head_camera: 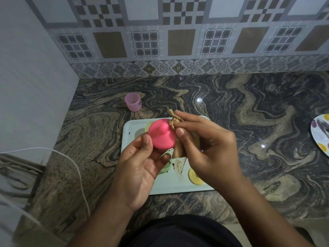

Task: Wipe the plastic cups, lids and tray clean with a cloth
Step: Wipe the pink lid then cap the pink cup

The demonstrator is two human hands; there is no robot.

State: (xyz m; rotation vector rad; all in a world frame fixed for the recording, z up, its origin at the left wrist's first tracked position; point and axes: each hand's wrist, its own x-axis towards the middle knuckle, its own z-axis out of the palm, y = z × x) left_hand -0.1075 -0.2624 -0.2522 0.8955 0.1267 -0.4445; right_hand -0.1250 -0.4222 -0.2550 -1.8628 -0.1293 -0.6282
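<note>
Marbled surface (231,104) is carrying a pale tray (132,130). Left hand (140,164) is gripping a pink lid (161,136); right hand (207,148) is pinching a beige cloth (178,150) at its 3 o'clock.

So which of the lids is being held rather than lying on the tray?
The pink lid, gripped in the left hand above the tray; the yellow lid and pale green lid lie on it.

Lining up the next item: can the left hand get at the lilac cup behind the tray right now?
Not quite yet: the left hand holds the pink lid. Otherwise only bare counter lies between it and the cup, so the way looks free.
</note>
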